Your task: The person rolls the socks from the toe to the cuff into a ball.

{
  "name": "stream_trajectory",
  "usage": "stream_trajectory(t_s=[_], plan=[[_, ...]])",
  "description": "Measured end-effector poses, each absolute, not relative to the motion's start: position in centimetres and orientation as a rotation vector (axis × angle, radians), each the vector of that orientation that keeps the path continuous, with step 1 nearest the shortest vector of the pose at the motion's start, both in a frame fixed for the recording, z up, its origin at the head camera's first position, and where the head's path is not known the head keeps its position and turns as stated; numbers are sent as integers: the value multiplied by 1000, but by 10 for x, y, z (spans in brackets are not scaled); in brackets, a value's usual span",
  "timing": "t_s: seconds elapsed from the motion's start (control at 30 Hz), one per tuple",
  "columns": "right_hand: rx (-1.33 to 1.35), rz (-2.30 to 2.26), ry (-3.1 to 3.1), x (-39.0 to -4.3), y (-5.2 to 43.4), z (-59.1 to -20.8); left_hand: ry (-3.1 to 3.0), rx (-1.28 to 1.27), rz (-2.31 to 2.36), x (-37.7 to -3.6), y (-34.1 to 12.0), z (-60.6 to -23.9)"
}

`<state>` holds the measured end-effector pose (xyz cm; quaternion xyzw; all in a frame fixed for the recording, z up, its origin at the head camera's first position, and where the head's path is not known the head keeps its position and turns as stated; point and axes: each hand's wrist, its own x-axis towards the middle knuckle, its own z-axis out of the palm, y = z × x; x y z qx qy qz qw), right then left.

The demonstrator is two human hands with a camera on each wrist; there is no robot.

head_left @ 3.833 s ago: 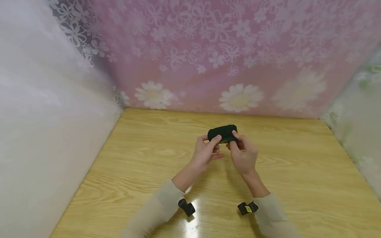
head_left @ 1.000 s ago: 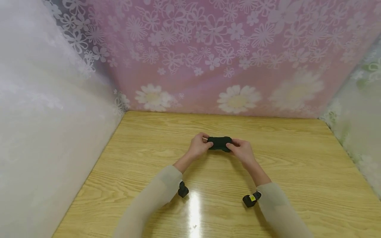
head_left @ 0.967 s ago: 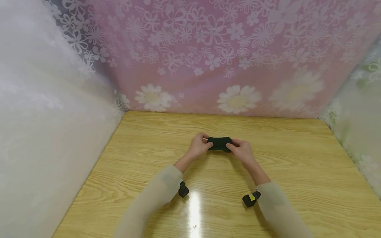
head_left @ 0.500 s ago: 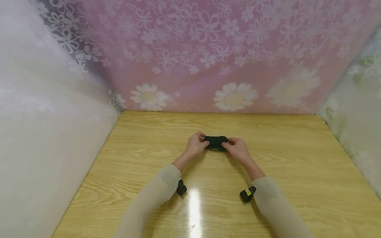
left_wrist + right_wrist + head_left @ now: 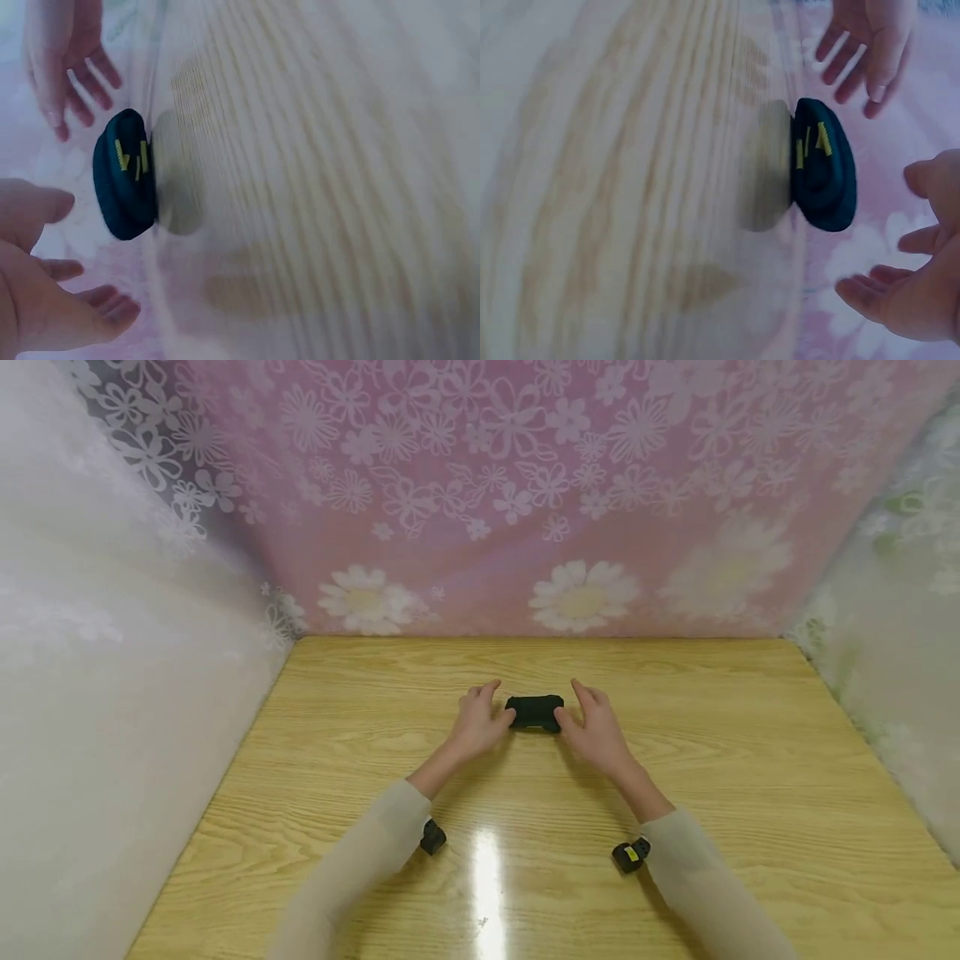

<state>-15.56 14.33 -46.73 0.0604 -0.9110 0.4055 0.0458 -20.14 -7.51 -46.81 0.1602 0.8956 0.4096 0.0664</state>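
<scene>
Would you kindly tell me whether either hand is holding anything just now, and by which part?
Nothing is held. The rolled dark sock bundle lies on the wooden table, with the left hand and right hand open on either side, apart from it.

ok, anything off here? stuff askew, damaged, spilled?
Nothing stands out. The dark rolled bundle with yellow marks lies on the wooden table, intact and compact. The left hand and right hand sit open on either side of it, not gripping. No spill or damage shows.
</scene>
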Motion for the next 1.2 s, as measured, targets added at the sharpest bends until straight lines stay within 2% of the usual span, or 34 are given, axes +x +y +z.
stream_trajectory(t_s=[0.2,0.37,1.2], plan=[[343,847,-2848,-144,135,-456,2944,744,763,-190,-91,-461],[455,616,-2865,-141,133,-447,3007,835,486,-185,-100,-456],[476,543,-2915,-129,142,-460,3001,891,379,-168,-108,-458]])
